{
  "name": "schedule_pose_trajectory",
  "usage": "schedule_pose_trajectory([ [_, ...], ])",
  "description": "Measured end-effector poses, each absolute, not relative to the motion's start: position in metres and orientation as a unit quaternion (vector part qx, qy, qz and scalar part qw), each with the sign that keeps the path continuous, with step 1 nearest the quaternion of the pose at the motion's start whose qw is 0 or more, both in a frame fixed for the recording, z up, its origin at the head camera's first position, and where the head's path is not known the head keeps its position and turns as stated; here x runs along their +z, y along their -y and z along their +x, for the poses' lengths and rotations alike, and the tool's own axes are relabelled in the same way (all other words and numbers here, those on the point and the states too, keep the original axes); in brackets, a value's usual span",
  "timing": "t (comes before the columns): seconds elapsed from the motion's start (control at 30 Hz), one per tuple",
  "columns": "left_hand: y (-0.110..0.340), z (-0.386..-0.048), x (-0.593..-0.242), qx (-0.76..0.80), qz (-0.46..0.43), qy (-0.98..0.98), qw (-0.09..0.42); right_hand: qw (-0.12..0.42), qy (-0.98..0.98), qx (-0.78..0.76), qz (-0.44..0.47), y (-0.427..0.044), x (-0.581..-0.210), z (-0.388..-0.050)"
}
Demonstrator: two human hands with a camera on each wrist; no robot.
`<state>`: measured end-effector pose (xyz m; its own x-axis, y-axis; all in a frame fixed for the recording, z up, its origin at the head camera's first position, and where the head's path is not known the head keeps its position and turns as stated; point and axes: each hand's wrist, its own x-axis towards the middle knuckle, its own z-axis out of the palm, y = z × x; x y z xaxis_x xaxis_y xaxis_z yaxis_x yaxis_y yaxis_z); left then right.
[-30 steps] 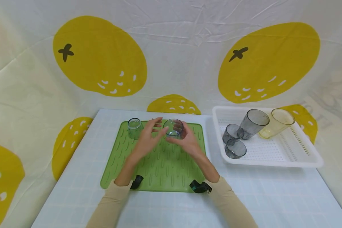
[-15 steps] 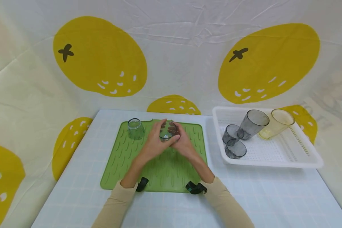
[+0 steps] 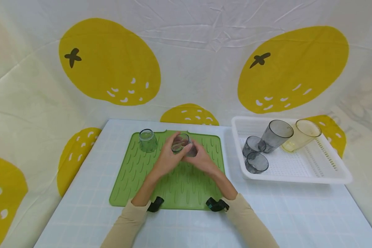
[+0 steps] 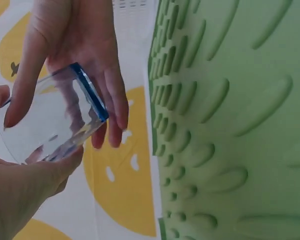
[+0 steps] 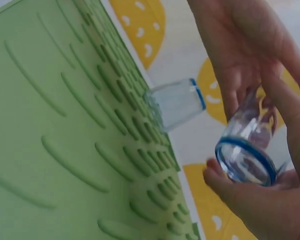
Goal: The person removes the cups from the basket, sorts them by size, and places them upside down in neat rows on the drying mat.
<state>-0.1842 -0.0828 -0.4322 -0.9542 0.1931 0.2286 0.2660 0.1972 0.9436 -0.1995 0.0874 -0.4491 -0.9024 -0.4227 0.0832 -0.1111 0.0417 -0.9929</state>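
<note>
Both hands hold a clear glass tumbler (image 3: 180, 142) above the green mat. It is tilted, and in both wrist views its blue-edged end (image 5: 247, 150) points down toward the mat. My left hand (image 3: 168, 157) grips the glass from the left, its thumb across the near side. On the other side my right hand (image 3: 202, 160) has its thumb and fingers round the lower part. Parts of the glass are hidden behind the fingers. A second clear tumbler (image 3: 148, 141) stands on the mat's far left corner, blue-edged end up.
The green mat (image 3: 179, 193) has raised ridges and lies on a pale checked table (image 3: 80, 213). To its right stands a white basket (image 3: 297, 179) holding several glasses: grey ones (image 3: 277, 134) and a tall yellow one (image 3: 302, 136). A patterned cloth (image 3: 198, 69) hangs behind.
My left hand, apart from the glass a second ago with its fingers spread, has come onto it. The glass has shifted left and now tilts between both hands.
</note>
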Motion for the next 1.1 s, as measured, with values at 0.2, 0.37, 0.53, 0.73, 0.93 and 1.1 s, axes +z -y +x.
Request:
schedule_pose_trajectory([
  [0.2,0.086,-0.181,-0.433,-0.644,-0.149,0.750,0.025,0.174,-0.689,-0.682,-0.176,-0.099,-0.450,-0.203],
  [0.37,0.091,-0.180,-0.432,-0.663,-0.149,0.734,0.012,0.159,-0.677,-0.700,-0.161,-0.106,-0.449,-0.204],
  [0.53,0.098,-0.178,-0.428,-0.657,-0.146,0.740,-0.002,0.152,-0.667,-0.715,-0.145,-0.109,-0.448,-0.204],
  [0.73,0.105,-0.177,-0.429,-0.658,-0.157,0.736,-0.034,0.143,-0.650,-0.733,-0.143,-0.107,-0.444,-0.206],
  [0.93,0.110,-0.177,-0.432,-0.653,-0.158,0.738,-0.059,0.141,-0.617,-0.755,-0.170,-0.104,-0.440,-0.208],
  [1.1,0.112,-0.178,-0.434,-0.626,-0.161,0.760,-0.068,0.138,-0.586,-0.777,-0.185,-0.098,-0.436,-0.210],
])
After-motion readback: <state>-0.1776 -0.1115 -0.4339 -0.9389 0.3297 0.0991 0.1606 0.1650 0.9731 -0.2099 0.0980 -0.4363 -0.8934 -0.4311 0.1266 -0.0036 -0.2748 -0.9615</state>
